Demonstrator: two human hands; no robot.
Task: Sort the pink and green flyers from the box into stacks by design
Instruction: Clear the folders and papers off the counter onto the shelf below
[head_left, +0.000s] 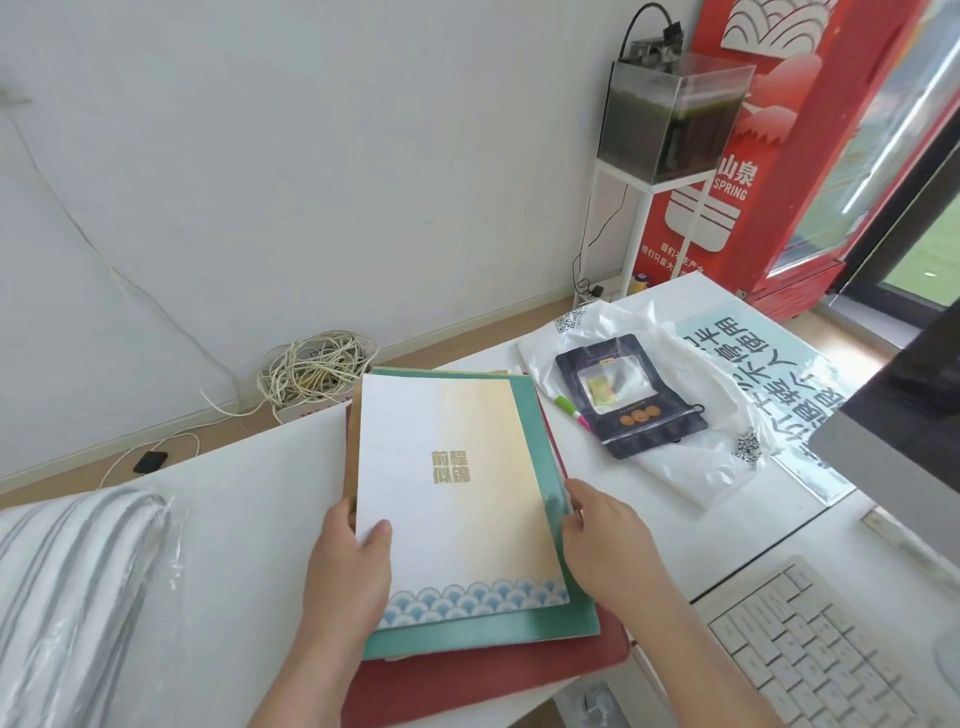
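Stack of flyers (457, 519), held over the white counter (234, 545) at its near edge.
- Top sheet: white fading to cream, gold characters at centre, blue wave band along the bottom.
- Green flyer (530, 415) directly beneath, showing along the top, right and bottom edges.
- Brown cardboard (354, 431) showing behind the left edge; whether it is the box cannot be told.
- Red mat (493, 675) under the stack's near end.
- Left hand (345, 571): grip pinching the stack's left edge, thumb on the white sheet's face.
- Right hand (602, 540): grip pinching the right edge at the green flyer, fingers curled.

Containers:
- Clear plastic bag (691, 467), lying on the counter to the right, holds a dark pouch (631, 395); a green-and-pink marker (571, 410) lies just beside it.
- Glass tank (670, 114) on a white stand (644, 218) by the wall, holds murky dark green water.
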